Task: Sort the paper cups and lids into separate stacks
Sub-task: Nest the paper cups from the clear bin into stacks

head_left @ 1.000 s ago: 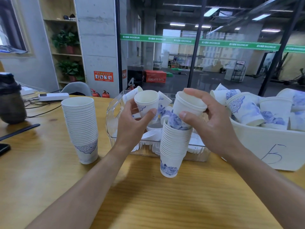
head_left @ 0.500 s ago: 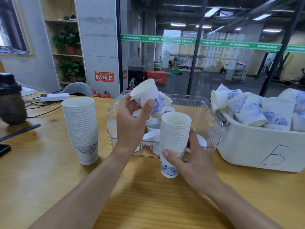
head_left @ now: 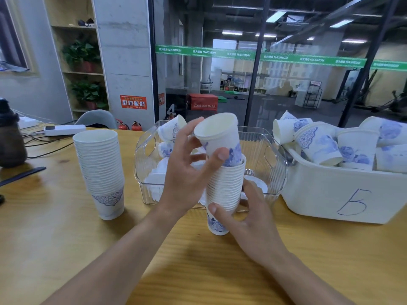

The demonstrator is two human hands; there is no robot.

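Note:
My left hand [head_left: 187,172] grips a white paper cup with blue flowers [head_left: 220,139], tilted, its base entering the top of a cup stack [head_left: 224,188] at the table's centre. My right hand [head_left: 248,219] holds that stack near its bottom, thumb across the front. A second, taller cup stack [head_left: 100,170] stands alone to the left. White lids [head_left: 157,179] lie in a clear plastic bin [head_left: 273,164] behind my hands, with a few loose cups [head_left: 171,128] at its back left.
A white tub marked "5" [head_left: 343,194] at the right holds several loose cups [head_left: 319,144]. A dark jar [head_left: 10,139], a power strip [head_left: 65,129] with cables and a black strip [head_left: 22,175] sit at the table's left. Bare wooden tabletop [head_left: 198,260] lies in front.
My left hand brought its cup from above the clear bin rightward onto the centre stack's top. My right hand stayed around the stack's lower part.

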